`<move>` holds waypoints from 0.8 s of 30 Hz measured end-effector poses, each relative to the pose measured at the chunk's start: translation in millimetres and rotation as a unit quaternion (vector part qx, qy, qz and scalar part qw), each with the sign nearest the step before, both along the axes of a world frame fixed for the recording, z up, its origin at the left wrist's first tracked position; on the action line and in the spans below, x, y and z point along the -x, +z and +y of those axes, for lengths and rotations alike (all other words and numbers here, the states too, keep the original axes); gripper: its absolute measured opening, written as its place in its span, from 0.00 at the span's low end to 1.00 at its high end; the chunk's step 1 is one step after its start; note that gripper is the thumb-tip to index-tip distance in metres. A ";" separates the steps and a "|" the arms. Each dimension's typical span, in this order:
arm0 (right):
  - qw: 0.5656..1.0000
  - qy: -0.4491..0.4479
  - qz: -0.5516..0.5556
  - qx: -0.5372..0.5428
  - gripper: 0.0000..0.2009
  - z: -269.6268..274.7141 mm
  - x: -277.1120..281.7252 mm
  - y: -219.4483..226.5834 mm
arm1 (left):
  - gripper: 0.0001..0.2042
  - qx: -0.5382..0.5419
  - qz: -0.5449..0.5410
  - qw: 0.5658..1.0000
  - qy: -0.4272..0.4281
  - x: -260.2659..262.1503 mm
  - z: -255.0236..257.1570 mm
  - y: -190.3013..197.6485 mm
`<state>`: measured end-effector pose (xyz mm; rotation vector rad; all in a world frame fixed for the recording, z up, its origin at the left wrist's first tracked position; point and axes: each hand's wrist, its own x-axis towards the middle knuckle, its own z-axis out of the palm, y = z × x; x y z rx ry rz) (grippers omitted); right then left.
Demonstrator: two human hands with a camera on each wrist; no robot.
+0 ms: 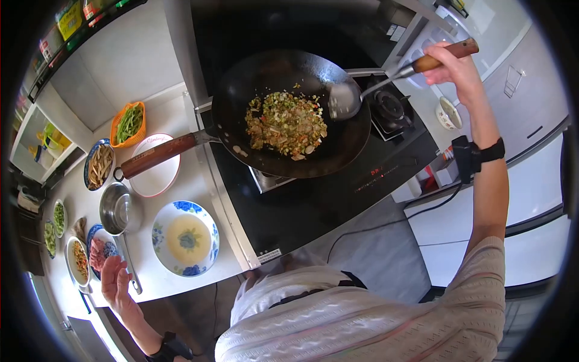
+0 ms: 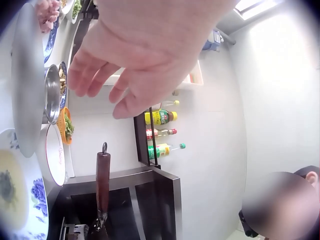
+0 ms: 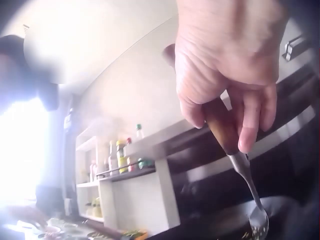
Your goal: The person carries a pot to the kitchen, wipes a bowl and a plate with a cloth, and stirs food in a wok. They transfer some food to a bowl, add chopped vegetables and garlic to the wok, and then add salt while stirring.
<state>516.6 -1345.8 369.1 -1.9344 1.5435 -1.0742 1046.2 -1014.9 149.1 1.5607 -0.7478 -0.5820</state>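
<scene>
My right hand (image 1: pixel 449 69) grips the wooden handle of a metal wok spatula (image 1: pixel 345 101), whose blade rests against the right inner side of a dark wok (image 1: pixel 350 151). In the right wrist view, the thumb and fingers wrap round that handle (image 3: pixel 221 126). Chopped food (image 1: pixel 286 125) in green, orange and pale brown bits lies spread over the wok's middle. My left hand (image 1: pixel 117 289) hovers by the counter's front edge, fingers loosely bent and holding nothing. Closest to it is a blue-patterned plate (image 1: pixel 110 247) of raw pink meat (image 1: pixel 98 253).
The wok's wooden handle (image 1: pixel 160 157) juts left over a white plate (image 1: pixel 164 181). A flowered bowl (image 1: pixel 158 241) of pale liquid, a metal saucepan (image 1: pixel 117 208), an orange basket (image 1: pixel 128 142) of green vegetables and a bowl of chopped bits (image 1: pixel 78 262) stand on the counter.
</scene>
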 end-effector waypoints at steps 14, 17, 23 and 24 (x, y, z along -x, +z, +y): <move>0.998 0.043 -0.032 -0.028 0.14 -18.7 -60.8 -14.0 | 0.25 0.040 -0.019 0.996 -0.072 -3.6 -120.7 22.1; 0.986 0.097 -0.100 -0.091 0.12 -14.8 -85.9 -29.1 | 0.26 0.040 0.016 0.994 -0.101 -0.8 -146.0 20.2; 0.982 0.186 -0.015 0.011 0.08 -5.4 -94.2 -36.6 | 0.24 0.068 0.092 0.980 -0.161 5.3 -172.1 18.8; 0.981 0.192 0.015 0.032 0.08 -4.0 -95.5 -41.7 | 0.22 0.068 0.092 0.982 -0.152 3.6 -174.3 16.9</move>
